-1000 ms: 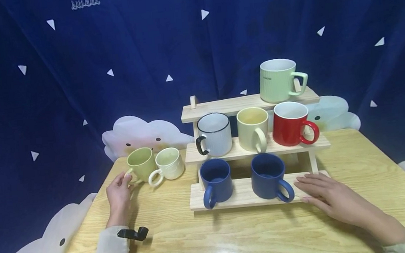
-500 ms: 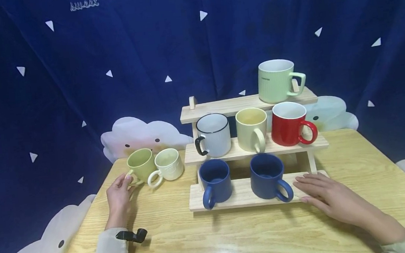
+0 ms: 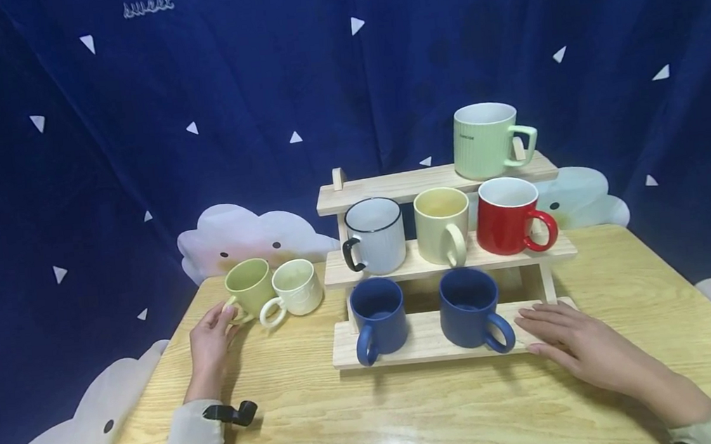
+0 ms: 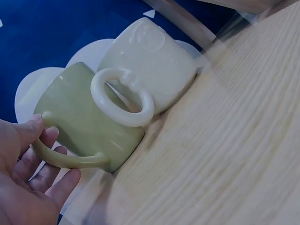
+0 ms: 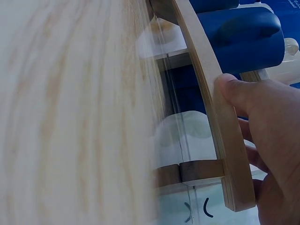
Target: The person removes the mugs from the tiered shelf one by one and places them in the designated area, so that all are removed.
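At the table's left side, my left hand (image 3: pixel 209 344) holds the handle of an olive-green mug (image 3: pixel 251 289). In the left wrist view its thumb is on the upper end of that handle (image 4: pixel 70 161), with fingers curled behind it. The mug stands upright beside a cream mug (image 3: pixel 298 287) with a ring-shaped handle. My right hand (image 3: pixel 585 346) rests on the right end of the bottom shelf of a wooden three-tier rack (image 3: pixel 426 339). Its fingers lie extended over the board, and its thumb (image 5: pixel 228 80) touches the front edge. Closest to this hand is a dark blue mug (image 3: pixel 470 311).
Another dark blue mug (image 3: pixel 379 316) shares the bottom shelf. Above stand a white mug with black rim (image 3: pixel 379 244), a pale yellow mug (image 3: pixel 439 232) and a red mug (image 3: pixel 504 223). On the top shelf is a mint-green mug (image 3: pixel 482 144). A blue curtain (image 3: pixel 254 83) hangs behind the table.
My left hand and the olive-green mug have shifted very slightly to the right. The right hand and the rack stay in place.
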